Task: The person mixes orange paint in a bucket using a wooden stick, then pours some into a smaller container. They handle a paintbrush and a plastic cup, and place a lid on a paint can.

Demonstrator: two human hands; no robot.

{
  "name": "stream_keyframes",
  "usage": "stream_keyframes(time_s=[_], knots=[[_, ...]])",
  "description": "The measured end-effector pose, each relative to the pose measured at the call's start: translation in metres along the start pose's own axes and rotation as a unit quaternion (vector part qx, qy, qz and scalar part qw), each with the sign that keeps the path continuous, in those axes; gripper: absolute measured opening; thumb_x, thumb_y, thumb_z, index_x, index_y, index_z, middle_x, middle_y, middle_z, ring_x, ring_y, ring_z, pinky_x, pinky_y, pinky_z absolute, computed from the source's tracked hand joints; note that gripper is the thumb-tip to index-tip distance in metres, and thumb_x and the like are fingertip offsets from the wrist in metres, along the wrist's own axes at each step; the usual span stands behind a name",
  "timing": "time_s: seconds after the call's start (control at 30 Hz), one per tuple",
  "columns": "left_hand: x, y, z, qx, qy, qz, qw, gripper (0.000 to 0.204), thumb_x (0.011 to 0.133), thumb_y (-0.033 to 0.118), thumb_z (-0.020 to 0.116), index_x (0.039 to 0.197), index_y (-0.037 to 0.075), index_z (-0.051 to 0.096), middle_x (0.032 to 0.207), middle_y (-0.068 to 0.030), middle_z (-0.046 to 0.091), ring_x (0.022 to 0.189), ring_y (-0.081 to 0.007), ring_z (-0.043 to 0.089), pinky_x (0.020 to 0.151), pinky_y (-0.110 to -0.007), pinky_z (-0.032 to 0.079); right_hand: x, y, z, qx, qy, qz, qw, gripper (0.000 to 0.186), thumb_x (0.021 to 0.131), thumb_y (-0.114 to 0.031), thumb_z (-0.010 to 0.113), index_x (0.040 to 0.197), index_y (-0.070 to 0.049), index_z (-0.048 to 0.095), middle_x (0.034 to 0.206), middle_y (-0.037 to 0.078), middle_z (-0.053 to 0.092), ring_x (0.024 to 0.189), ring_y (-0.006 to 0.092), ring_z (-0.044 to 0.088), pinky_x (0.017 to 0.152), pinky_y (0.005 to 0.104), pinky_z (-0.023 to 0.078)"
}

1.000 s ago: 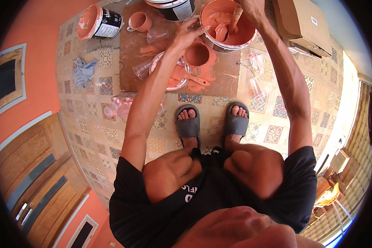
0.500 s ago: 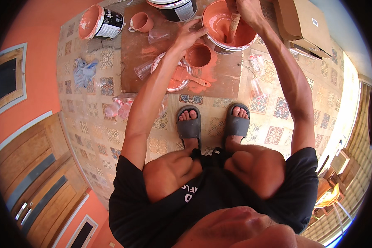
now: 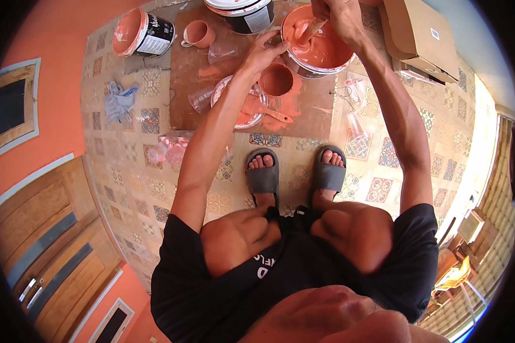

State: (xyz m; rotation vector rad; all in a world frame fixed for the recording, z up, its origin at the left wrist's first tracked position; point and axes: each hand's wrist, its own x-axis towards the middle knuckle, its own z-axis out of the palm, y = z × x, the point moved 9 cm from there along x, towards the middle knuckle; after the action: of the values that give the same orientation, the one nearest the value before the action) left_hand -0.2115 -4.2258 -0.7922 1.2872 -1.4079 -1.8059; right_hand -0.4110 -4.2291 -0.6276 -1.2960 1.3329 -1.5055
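Observation:
An open bucket [image 3: 304,70] of orange paint stands at the far side of the brown board. My left hand [image 3: 263,56] grips its left rim, thumb toward the paint. My right hand [image 3: 342,22] is closed round the upper part of a paint-coated stirring stick [image 3: 312,32]. The stick leans inside the bucket, its lower end in the paint [image 3: 329,52]. Close to my left hand stands an orange-stained pot [image 3: 276,80]. Beside it a paintbrush [image 3: 274,115] lies across a paint-smeared round lid [image 3: 220,91], partly hidden by my left forearm.
A lidded bucket [image 3: 252,22], an orange mug [image 3: 199,34] and clear plastic cups [image 3: 222,52] stand or lie around the board [image 3: 183,74]. At far left lies a tipped bucket [image 3: 145,35], with a rag [image 3: 120,102] nearer. A cardboard box [image 3: 412,34] stands at right.
The stick's lower end has swung to the left through the paint, and my right hand has shifted slightly. My left hand stays on the bucket's rim.

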Motion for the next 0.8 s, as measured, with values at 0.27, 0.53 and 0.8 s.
stream_keyframes(time_s=[0.27, 0.53, 0.8], knots=[[0.001, 0.000, -0.001, 0.001, -0.003, 0.003, 1.000, 0.075, 0.088, 0.031, 0.085, 0.148, 0.003, 0.052, 0.109, -0.0153, 0.070, 0.095, -0.0229, 0.069, 0.084, -0.034, 0.056, 0.002, 0.000, -0.004, 0.049, 0.017, 0.020, 0.998, 0.048, 0.103, -0.041, 0.065, 0.069, -0.013, 0.048, 0.054, -0.004, 0.041, 0.047, 0.0079, 0.038, 0.044, 0.0262, 0.028], [0.005, -0.009, -0.005, 0.014, 0.001, -0.027, 1.000, 0.078, 0.086, 0.033, 0.087, 0.150, 0.006, 0.051, 0.110, -0.0135, 0.069, 0.092, -0.0198, 0.067, 0.080, -0.033, 0.056, -0.002, 0.004, -0.013, 0.112, 0.025, 0.025, 0.993, 0.051, 0.102, -0.043, 0.066, 0.065, -0.012, 0.048, 0.052, -0.003, 0.041, 0.046, 0.0104, 0.040, 0.044, 0.0307, 0.031], [0.007, -0.009, -0.004, -0.005, -0.008, -0.012, 1.000, 0.080, 0.084, 0.032, 0.089, 0.149, 0.005, 0.051, 0.109, -0.0116, 0.068, 0.095, -0.0190, 0.067, 0.080, -0.032, 0.056, 0.002, 0.005, -0.014, 0.079, 0.043, 0.011, 0.996, 0.053, 0.102, -0.044, 0.065, 0.064, -0.010, 0.052, 0.053, 0.000, 0.044, 0.048, 0.0120, 0.041, 0.045, 0.0314, 0.033]])
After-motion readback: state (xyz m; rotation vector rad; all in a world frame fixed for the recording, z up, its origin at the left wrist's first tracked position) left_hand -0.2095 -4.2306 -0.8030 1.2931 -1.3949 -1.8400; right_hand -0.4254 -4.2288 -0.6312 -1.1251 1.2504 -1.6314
